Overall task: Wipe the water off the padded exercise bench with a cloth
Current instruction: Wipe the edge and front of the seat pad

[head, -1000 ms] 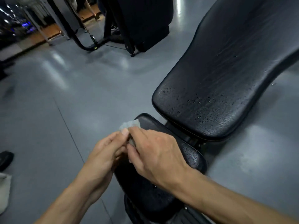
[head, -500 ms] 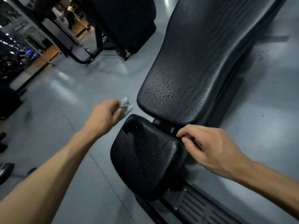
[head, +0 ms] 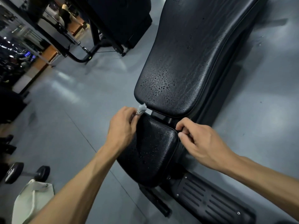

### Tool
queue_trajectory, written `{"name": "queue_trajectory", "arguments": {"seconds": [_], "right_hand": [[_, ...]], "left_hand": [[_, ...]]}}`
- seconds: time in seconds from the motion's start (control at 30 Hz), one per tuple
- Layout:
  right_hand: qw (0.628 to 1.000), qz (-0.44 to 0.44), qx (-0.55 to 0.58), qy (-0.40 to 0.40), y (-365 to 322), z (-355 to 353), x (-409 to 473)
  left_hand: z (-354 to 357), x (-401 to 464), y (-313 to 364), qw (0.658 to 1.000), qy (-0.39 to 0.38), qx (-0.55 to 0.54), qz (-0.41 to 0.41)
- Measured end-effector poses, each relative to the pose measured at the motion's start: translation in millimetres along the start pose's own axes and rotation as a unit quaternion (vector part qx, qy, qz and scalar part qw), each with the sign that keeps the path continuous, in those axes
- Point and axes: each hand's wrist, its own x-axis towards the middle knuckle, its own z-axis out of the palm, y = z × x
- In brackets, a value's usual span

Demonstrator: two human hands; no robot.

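The black padded bench has a long back pad [head: 186,65] with water drops near its lower end and a smaller seat pad [head: 155,146], also dotted with drops. My left hand [head: 123,126] is closed on a small bunched grey cloth [head: 142,109], held at the seat pad's upper left corner, just below the back pad's edge. My right hand [head: 202,139] rests at the seat pad's right edge, fingers curled against the pad's side near the hinge gap.
A ribbed black foot plate [head: 210,199] of the bench frame lies at lower right. A dumbbell [head: 25,172] and a pale tote bag [head: 32,202] sit on the grey floor at lower left. Other gym machines [head: 113,21] stand at the back left.
My two hands separated; the left kept the cloth and moved toward the gap between the pads. My right hand went to the seat pad's right edge and stays there.
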Motion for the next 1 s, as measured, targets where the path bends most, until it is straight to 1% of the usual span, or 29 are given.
{"name": "queue_trajectory", "arguments": {"seconds": [0.03, 0.1, 0.2, 0.23, 0.3, 0.37, 0.4, 0.43, 0.5, 0.53, 0.57, 0.6, 0.67, 0.73, 0.77, 0.87, 0.9, 0.93, 1.0], "right_hand": [[1.000, 0.001, 0.005, 0.005, 0.0, 1.4, 0.5], [1.000, 0.001, 0.011, 0.007, 0.3, 1.3, 2.8], [1.000, -0.002, 0.001, 0.011, 0.9, 1.0, 3.3], [1.000, -0.001, -0.002, 0.014, 1.1, 2.0, 2.8], [1.000, 0.003, -0.002, 0.013, 1.5, 2.8, 2.1], [1.000, 0.004, -0.004, 0.008, 2.3, 1.1, 3.2], [1.000, 0.004, -0.004, 0.005, 2.4, -0.1, 3.9], [1.000, 0.005, -0.003, 0.000, 2.4, -1.2, 4.4], [1.000, 0.006, -0.003, -0.004, 2.7, -2.8, 4.8], [1.000, 0.007, -0.002, -0.004, 3.1, -3.1, 4.6], [1.000, 0.007, -0.001, -0.003, 3.7, -3.3, 4.6], [1.000, 0.007, 0.000, -0.002, 3.9, -3.3, 4.5], [1.000, 0.006, 0.000, -0.001, 4.4, -3.2, 4.6], [1.000, 0.004, -0.003, -0.003, 5.5, -3.6, 5.3], [1.000, 0.003, -0.004, -0.003, 5.9, -3.6, 5.8], [1.000, 0.003, -0.005, -0.002, 6.3, -3.6, 5.6], [1.000, 0.003, -0.004, -0.002, 6.3, -3.5, 5.2], [1.000, 0.002, -0.001, -0.001, 6.2, -3.5, 4.7], [1.000, 0.002, 0.005, -0.001, 5.9, -3.6, 4.3]], "left_hand": [[-1.4, 2.7, -3.0, 1.000, -0.003, 0.006, 0.003], [-4.1, 19.1, -13.5, 0.999, -0.016, 0.022, -0.028], [-2.8, 27.7, -12.9, 0.998, 0.006, 0.004, -0.068], [-3.7, 19.5, -5.3, 0.998, 0.009, -0.018, -0.062], [-9.6, -6.9, 11.3, 0.998, -0.012, -0.067, -0.007], [-18.1, -24.2, 18.1, 0.995, -0.047, -0.072, 0.045], [-18.8, -21.5, 13.9, 0.996, -0.045, -0.060, 0.046], [-16.1, -13.9, 6.4, 0.998, -0.032, -0.045, 0.022], [-9.8, 3.1, -6.2, 0.996, 0.008, -0.039, -0.075], [-6.2, 7.5, -7.7, 0.993, 0.026, -0.044, -0.110], [-2.8, 6.6, -2.7, 0.991, 0.034, -0.051, -0.118], [-1.4, 1.3, 7.4, 0.992, 0.031, -0.061, -0.104], [-3.8, -16.6, 27.9, 0.996, 0.004, -0.080, -0.041], [-8.1, -23.0, 31.7, 0.997, -0.012, -0.072, -0.005], [-7.3, -17.8, 26.3, 0.998, -0.005, -0.060, -0.014], [-1.5, 4.1, 11.0, 0.993, 0.029, -0.035, -0.109], [1.6, 6.3, 13.6, 0.990, 0.039, -0.039, -0.126], [4.1, 3.6, 22.3, 0.991, 0.042, -0.047, -0.120], [4.9, -12.8, 44.5, 0.996, 0.019, -0.069, -0.055]]}}
